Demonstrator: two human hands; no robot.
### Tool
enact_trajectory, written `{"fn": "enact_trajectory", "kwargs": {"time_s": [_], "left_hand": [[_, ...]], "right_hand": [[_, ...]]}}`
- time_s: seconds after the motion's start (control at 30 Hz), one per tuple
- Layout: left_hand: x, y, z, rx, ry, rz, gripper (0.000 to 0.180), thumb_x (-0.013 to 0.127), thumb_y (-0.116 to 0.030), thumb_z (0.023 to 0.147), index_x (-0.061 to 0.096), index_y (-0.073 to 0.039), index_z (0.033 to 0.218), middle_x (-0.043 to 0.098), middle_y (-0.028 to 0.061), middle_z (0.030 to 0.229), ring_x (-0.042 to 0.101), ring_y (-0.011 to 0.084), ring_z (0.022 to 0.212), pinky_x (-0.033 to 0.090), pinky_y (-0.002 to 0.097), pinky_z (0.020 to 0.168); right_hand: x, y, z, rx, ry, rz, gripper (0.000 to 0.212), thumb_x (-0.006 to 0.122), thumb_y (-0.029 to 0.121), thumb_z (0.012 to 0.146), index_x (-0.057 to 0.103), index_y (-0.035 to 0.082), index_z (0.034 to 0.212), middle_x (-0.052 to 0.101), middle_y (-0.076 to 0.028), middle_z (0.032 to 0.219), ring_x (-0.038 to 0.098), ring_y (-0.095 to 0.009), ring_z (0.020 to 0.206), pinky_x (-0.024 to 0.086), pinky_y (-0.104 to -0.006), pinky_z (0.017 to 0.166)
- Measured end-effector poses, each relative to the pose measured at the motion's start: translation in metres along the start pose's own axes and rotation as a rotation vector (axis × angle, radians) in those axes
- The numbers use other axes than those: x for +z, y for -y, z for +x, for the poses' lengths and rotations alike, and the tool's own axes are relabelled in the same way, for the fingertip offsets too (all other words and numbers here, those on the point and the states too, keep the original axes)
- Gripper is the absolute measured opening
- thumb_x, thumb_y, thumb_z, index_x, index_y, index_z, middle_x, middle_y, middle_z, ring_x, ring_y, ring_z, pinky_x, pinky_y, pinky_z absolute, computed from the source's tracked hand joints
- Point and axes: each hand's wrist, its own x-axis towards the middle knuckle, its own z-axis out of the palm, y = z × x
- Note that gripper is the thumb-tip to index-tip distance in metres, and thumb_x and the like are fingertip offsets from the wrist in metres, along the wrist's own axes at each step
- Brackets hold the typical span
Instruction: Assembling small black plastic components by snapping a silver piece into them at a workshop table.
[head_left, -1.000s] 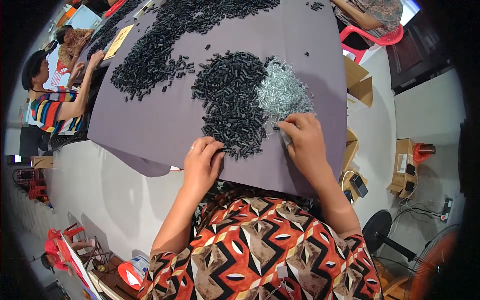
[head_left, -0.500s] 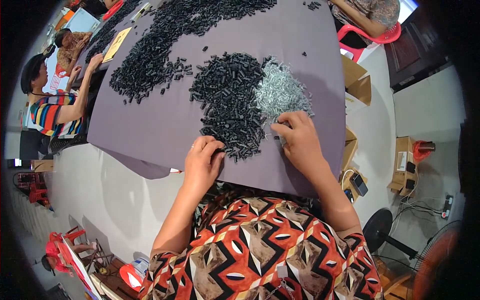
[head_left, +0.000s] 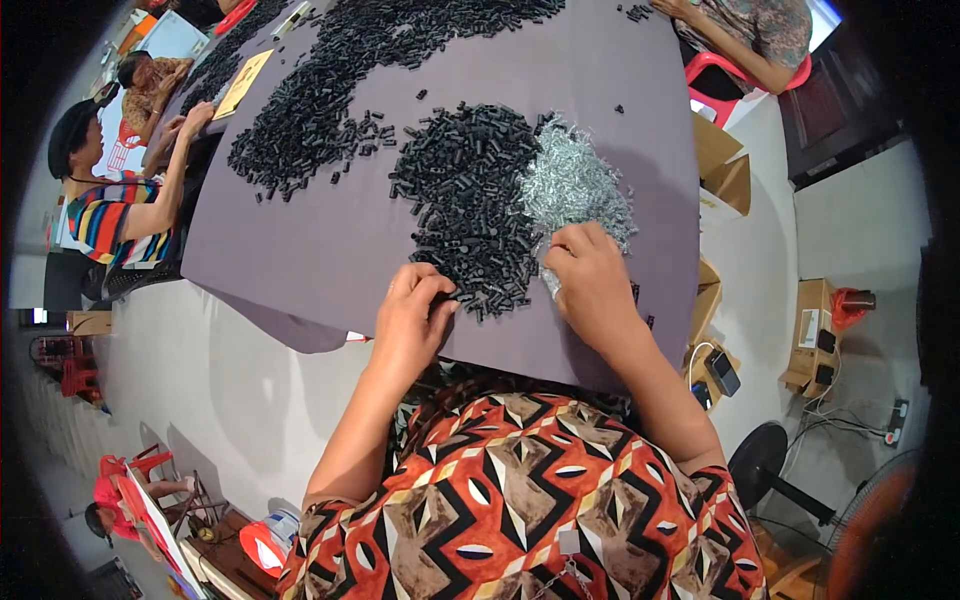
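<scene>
A heap of short black plastic tube pieces (head_left: 470,190) lies on the cloth-covered table (head_left: 330,240) in front of me. Against its right side rests a smaller pile of shiny clear-silver small parts (head_left: 575,180). My left hand (head_left: 412,305) is at the near left edge of the black heap, fingertips pinched together; what they hold is hidden. At the near edge of the shiny pile, my right hand (head_left: 592,275) has its thumb and fingers curled closed, and their contents cannot be made out. A couple of dark pieces (head_left: 650,322) lie beside my right wrist.
Larger heaps of black pieces (head_left: 300,130) spread across the far left of the table, near a yellow card (head_left: 243,84). People sit along the left side and at the far right. Cardboard boxes (head_left: 722,165) and a fan (head_left: 757,455) stand on the right.
My right hand has closed in by the shiny pile, and dark pieces now show to the right of its wrist. My left hand stays by the black heap. The view has shifted slightly.
</scene>
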Motion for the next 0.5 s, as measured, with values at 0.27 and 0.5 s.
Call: {"fn": "enact_trajectory", "kwargs": {"time_s": [0.27,0.5], "left_hand": [[-0.001,0.0,0.0,-0.032,0.026,-0.044,0.021,0.073,-0.005,0.081,0.063,-0.005,0.099,0.06,0.0126,0.11,0.059,0.0357,0.102,0.05,0.0423,0.084],[0.003,0.007,-0.001,0.026,-0.038,-0.058,0.018,0.07,-0.001,0.084,0.064,-0.004,0.101,0.06,0.0132,0.11,0.058,0.0348,0.103,0.049,0.0411,0.088]], "right_hand": [[-0.003,0.001,-0.008,0.057,0.001,0.078,0.033,0.066,-0.007,0.064,0.06,0.004,0.094,0.059,-0.011,0.103,0.055,-0.033,0.102,0.047,-0.0416,0.087],[-0.013,0.006,-0.028,0.181,0.045,0.505,0.033,0.064,-0.006,0.065,0.056,0.003,0.095,0.058,-0.015,0.093,0.057,-0.037,0.091,0.048,-0.0424,0.081]]}}
